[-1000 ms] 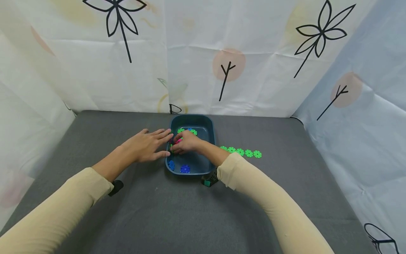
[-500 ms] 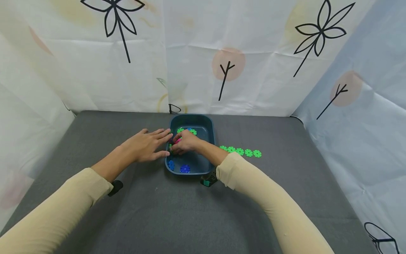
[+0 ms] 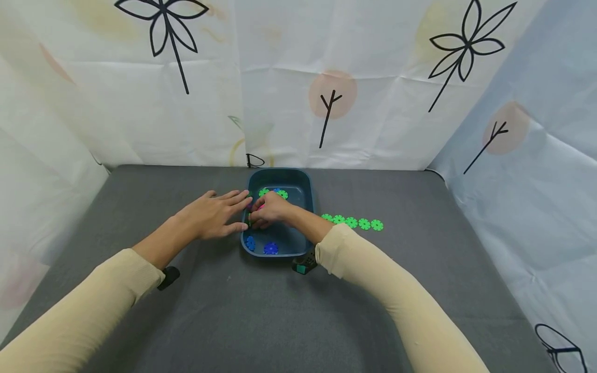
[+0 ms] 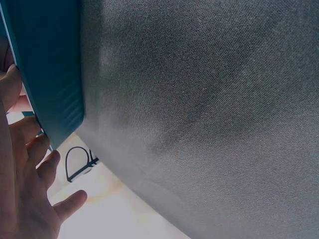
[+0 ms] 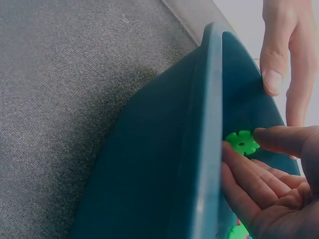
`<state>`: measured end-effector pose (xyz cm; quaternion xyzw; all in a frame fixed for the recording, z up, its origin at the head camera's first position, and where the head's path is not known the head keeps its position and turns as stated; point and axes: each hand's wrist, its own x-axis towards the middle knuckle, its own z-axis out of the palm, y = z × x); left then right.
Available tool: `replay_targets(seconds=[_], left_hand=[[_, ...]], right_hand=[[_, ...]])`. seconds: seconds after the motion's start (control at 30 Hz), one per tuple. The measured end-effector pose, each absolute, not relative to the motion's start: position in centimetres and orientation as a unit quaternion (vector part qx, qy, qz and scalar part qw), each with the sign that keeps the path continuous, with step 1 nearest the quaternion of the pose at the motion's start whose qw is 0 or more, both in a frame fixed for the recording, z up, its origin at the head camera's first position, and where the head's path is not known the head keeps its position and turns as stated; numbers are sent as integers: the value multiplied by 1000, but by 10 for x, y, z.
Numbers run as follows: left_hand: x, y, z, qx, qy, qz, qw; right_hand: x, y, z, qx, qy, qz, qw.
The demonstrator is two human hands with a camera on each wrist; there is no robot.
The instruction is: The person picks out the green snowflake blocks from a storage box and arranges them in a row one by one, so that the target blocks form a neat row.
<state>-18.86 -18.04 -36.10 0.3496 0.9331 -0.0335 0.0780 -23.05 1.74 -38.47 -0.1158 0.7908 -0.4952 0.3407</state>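
Note:
A dark teal tray [image 3: 303, 248] stands on the grey table and holds several small notched plastic discs. My right hand [image 3: 272, 210] reaches in at the tray's left wall. In the right wrist view, its thumb and fingers pinch a green notched disc [image 5: 242, 143]. A bit of a pink disc [image 3: 261, 206] shows beside these fingers, the rest covered by the hand. My left hand [image 3: 212, 214] lies spread with straight fingers, its fingertips on the tray's left rim. Beneath the right hand sit a dark blue disc [image 3: 271, 248] and a lighter blue one [image 3: 250, 243].
Several green discs [image 3: 364, 224] lie in a row on the table right of the tray, partly behind the right forearm. More green discs [image 3: 282, 194] sit toward the tray's far end. A patterned white cloth [image 3: 280, 119] rises behind the table.
Both hands stay almost in place. The pink disc shows slightly less beside the right fingers. The whole head view has shifted a little.

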Motion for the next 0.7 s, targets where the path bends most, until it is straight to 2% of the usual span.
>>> replay_targets(seconds=[0.37, 0.7], left_hand=[[-189, -180, -362, 351, 933, -31, 74], [-191, -180, -362, 348, 934, -28, 78]], right_hand=[[-232, 21, -380, -106, 792, -484, 356], [-225, 29, -372, -122, 806, -466, 344]])
